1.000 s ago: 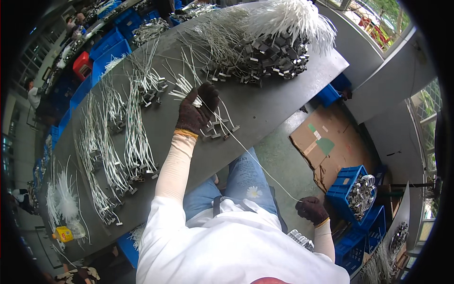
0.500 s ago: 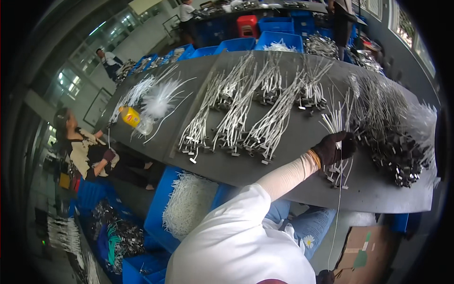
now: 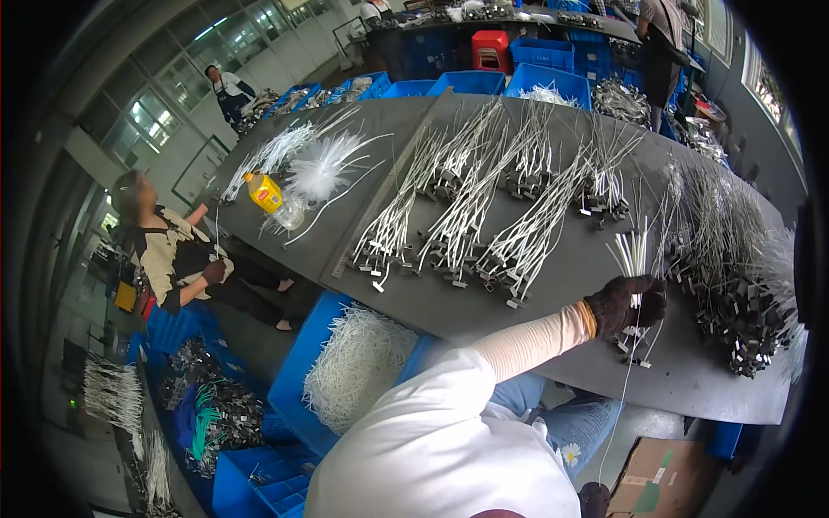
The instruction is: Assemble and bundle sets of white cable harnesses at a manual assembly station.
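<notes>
My left hand (image 3: 629, 305), in a dark glove, is closed around a bundle of white strips (image 3: 633, 250) at the right part of the table. The strips fan out above the fist, and small dark clips show below it. A thin pale cord (image 3: 620, 406) runs from that bundle down to my right hand (image 3: 594, 499), a dark glove partly seen at the lower edge. The right fingers barely show but appear closed on the cord. To the right of my left hand lies a large heap of thin wires with dark metal clips (image 3: 743, 302).
Several tied bundles (image 3: 466, 207) lie across the dark table (image 3: 414, 306). Farther left are white strands (image 3: 324, 168) and a yellow-labelled bottle (image 3: 265, 193). A blue bin of white strips (image 3: 358, 363) stands below the edge, near a cardboard box (image 3: 661, 475). Another person (image 3: 168, 250) works at left.
The view has shifted, so the table and bundles sit farther right and lower. My left hand stays closed around its bundle, and the cord still stretches down to my right hand.
</notes>
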Motion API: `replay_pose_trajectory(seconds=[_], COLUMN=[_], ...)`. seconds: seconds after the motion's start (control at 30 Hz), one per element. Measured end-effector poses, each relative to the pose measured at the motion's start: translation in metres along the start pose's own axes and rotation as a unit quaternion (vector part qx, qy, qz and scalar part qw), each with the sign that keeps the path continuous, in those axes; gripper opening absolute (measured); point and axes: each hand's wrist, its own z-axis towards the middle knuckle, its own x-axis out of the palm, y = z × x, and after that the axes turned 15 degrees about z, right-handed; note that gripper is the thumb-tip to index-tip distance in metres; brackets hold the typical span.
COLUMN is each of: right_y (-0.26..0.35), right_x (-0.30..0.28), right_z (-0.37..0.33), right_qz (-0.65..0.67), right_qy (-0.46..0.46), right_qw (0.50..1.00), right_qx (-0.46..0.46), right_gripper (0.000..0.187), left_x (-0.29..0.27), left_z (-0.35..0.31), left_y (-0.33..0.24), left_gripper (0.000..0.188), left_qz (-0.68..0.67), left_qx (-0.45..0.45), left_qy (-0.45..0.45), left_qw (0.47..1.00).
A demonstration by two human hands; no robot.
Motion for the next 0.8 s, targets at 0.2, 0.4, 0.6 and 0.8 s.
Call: replay_pose_trajectory(seconds=[0.2,0.4,0.6,0.8], right_y=[-0.001,0.004,0.006,0.004], right_x=[0.113,0.066,0.15,0.186], right_z=[0.002,0.037,0.075,0.117], right_qz=[-0.307,-0.158,-0.224,-0.077], right_qy=[0.008,-0.019,-0.081,0.101], right_qw=[0.933,0.985,0.96,0.97], right_qx=[-0.19,-0.06,-0.145,-0.208], right_gripper=[0.014,0.039,0.031,0.036], left_x=[0.006,0.023,0.033,0.035], left_z=[-0.011,-0.024,-0.043,-0.064], left_y=[0.021,0.03,0.042,0.034], left_gripper=[0.035,0.038,0.04,0.04], left_qz=[-0.008,0.012,0.112,0.202], left_qx=[-0.034,-0.061,-0.037,-0.043], left_qy=[0.048,0.059,0.118,0.091], left_qw=[0.998,0.996,0.986,0.974])
